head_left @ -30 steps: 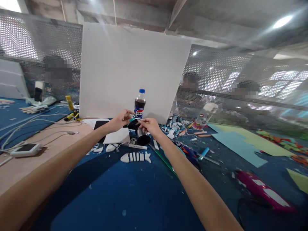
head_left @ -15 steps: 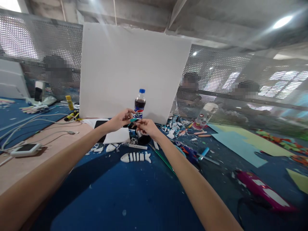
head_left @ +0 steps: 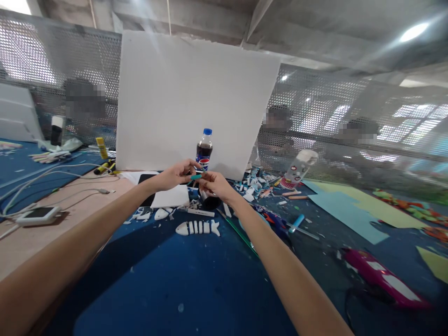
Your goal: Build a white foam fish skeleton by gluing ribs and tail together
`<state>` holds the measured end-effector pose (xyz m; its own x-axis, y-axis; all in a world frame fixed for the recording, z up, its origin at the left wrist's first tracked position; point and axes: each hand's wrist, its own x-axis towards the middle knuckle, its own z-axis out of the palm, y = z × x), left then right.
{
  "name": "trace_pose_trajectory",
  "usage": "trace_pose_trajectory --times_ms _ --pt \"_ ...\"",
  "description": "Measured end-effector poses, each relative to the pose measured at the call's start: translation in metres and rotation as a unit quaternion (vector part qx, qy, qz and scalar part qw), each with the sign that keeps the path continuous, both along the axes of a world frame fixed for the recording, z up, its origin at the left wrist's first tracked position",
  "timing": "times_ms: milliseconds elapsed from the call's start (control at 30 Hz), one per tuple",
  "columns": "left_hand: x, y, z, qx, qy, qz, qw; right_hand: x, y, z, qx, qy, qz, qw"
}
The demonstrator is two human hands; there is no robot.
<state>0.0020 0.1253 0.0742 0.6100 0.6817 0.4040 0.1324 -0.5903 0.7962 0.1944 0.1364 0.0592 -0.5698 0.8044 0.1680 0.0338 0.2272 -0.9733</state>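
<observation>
Pinched in the fingertips of the left hand (head_left: pixel 179 174), a small teal piece (head_left: pixel 196 177) is held before the cola bottle (head_left: pixel 204 151). Fingers of the right hand (head_left: pixel 217 185) bunch just beside it, whether gripping it too one cannot tell. Below, a white sliced fish (head_left: pixel 200 227) lies on the blue table (head_left: pixel 161 284).

Craft workshop, scraps (head_left: pixel 249 191), coloured sheets (head_left: pixel 350 212); concrete ceiling (head_left: pixel 206 19)
</observation>
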Motion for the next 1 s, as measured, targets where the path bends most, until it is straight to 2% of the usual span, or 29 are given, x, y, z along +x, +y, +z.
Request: trace_pose_trajectory --times_ms 333,733,1000 --pt "0.002 -0.001 -0.001 0.005 -0.004 -0.025 1.0 -0.005 -0.005 0.0 -0.01 -0.004 0.0 1.0" --pt "0.013 -0.013 0.0 0.015 -0.016 0.013 1.0 0.0 -0.015 0.012 -0.02 -0.06 0.059 0.996" --pt "0.008 -0.008 -0.001 0.008 -0.014 0.023 1.0 0.008 -0.008 0.013 -0.05 -0.082 0.085 0.992"
